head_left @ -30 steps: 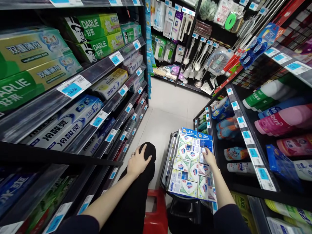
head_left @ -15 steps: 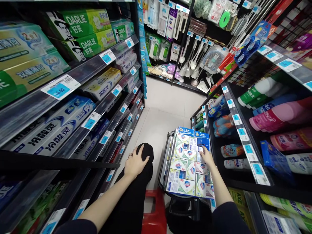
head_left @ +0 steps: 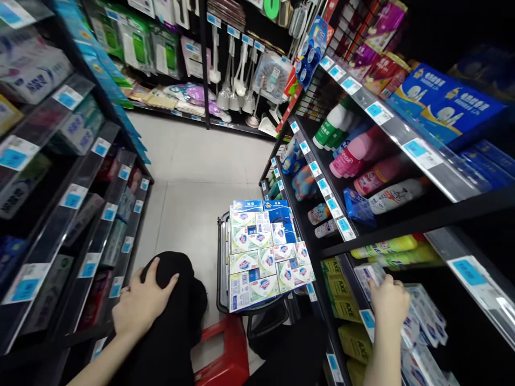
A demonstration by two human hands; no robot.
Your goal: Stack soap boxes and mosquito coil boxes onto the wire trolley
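Observation:
My left hand (head_left: pixel 140 300) rests with spread fingers on my black-trousered knee (head_left: pixel 167 268) and holds nothing. On the lower right shelf my right hand (head_left: pixel 388 303) has its fingers curled against the end of a white-and-lilac soap pack (head_left: pixel 369 275); part of the grip is hidden. More white soap packs (head_left: pixel 428 316) lie beside and below that hand. In front of me stands a black cart (head_left: pixel 220 268), with boxed soap bars (head_left: pixel 263 285) in white, green and blue laid in rows on top of blue boxes (head_left: pixel 247 206).
A red stool (head_left: pixel 229 351) stands between my legs. Toothpaste shelves (head_left: pixel 72 198) line the left, and bottles (head_left: pixel 354 158) fill the right shelves. Green AXE packs (head_left: pixel 340 289) stand beside my right arm. Brushes (head_left: pixel 241 80) hang at the aisle's end, beyond the tiled floor (head_left: pixel 193 155).
My right hand has left the soap boxes on the cart and reached right and down into the lower shelf. My left hand stays on the knee. The view has turned to the right.

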